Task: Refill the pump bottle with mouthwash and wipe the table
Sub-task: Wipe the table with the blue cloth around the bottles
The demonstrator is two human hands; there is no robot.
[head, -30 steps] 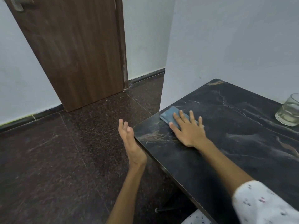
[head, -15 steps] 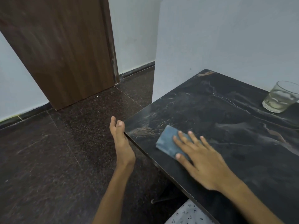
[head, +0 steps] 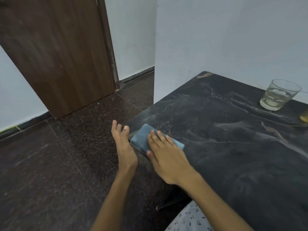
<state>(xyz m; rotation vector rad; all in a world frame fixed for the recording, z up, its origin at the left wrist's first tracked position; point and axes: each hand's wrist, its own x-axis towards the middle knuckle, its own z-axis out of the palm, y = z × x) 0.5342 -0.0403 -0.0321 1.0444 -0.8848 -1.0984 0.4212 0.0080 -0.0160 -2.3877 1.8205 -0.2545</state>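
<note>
A folded blue cloth (head: 141, 136) lies flat at the left edge of the black marble table (head: 233, 147). My right hand (head: 166, 157) presses down on it with fingers spread over its near half. My left hand (head: 123, 145) is cupped, palm toward the table, just off the table's left edge beside the cloth, holding nothing. No pump bottle or mouthwash bottle is in view.
A clear glass (head: 280, 95) with a little liquid stands at the table's far right by the white wall. A yellowish object (head: 304, 116) peeks in at the right border. A brown wooden door (head: 58, 52) and dark tiled floor (head: 50, 164) lie to the left.
My right hand has slid the cloth from the table's far left part toward the near left edge, up to my cupped left hand, which stayed beside the edge.
</note>
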